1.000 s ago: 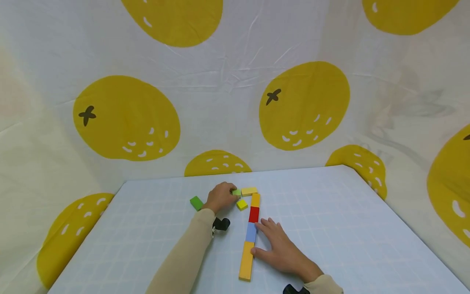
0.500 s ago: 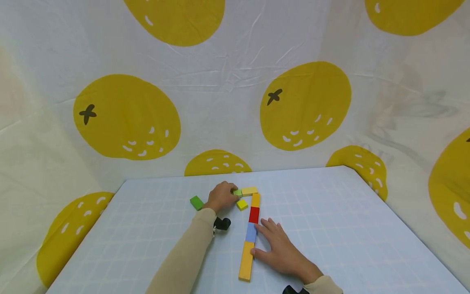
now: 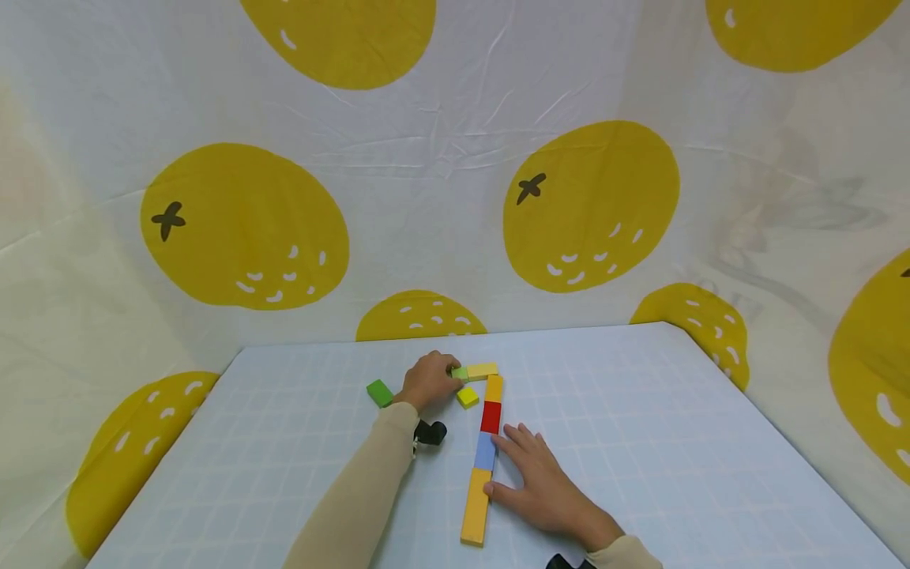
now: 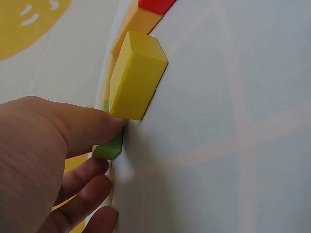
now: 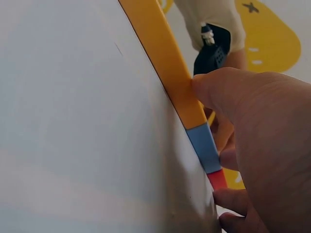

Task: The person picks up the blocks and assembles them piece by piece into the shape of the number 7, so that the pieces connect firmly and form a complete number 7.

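At the far side of the table my left hand (image 3: 430, 379) pinches a light green block (image 3: 460, 374) between thumb and fingers. That block lies end to end with a pale yellow block (image 3: 483, 370). The left wrist view shows the thumb in front of the green block (image 4: 109, 148), partly hiding it, beside a bright yellow block (image 4: 138, 75). A row runs toward me: a short orange block (image 3: 494, 387), a red block (image 3: 490, 417), a blue block (image 3: 485, 450) and a long orange block (image 3: 475, 506). Spread along its right side, my right hand (image 3: 543, 494) has its thumb at the long orange block (image 5: 167, 63).
A dark green block (image 3: 380, 393) lies left of my left wrist. The table (image 3: 640, 395) has a pale gridded cover, and behind it hangs a white curtain (image 3: 426, 197) printed with yellow fruit. Each wrist wears a black camera, one (image 3: 430, 433) beside the left sleeve.
My left fingers and the light green block have shifted slightly right, bringing the block up to the pale yellow one. The right hand has hardly moved.
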A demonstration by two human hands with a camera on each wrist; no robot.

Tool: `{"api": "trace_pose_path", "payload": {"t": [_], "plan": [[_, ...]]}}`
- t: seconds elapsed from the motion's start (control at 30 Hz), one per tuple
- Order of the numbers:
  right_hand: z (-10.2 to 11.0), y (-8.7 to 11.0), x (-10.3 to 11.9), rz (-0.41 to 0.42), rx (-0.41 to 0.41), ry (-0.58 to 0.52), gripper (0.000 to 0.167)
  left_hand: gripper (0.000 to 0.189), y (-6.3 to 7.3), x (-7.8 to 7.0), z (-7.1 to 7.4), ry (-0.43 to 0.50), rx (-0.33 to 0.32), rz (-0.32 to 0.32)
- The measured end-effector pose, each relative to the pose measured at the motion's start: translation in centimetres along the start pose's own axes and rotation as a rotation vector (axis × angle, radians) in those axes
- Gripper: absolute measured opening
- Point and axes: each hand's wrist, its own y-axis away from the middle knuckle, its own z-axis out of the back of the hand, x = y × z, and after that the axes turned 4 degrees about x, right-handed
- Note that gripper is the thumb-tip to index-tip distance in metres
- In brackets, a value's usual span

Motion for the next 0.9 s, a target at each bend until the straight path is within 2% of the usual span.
{"api": "trace_pose_path", "payload": {"t": [0.4,0.67,0.9], "plan": [[-0.02,-0.03,-0.08,0.001,-0.003,0.013,0.082,0.037,0.06,-0.07,0.04,0.007,-0.009,-0.009],[-0.06,0.0,-0.13,-0.002,0.001,0.003,0.081,0.037,-0.14,0.03,-0.22,0.047,-0.003,0.019],[0.04,0.08,0.02,0.004,-0.005,0.004,0.081,0.037,-0.2,0.07,-0.21,0.042,-0.005,0.021]]}}
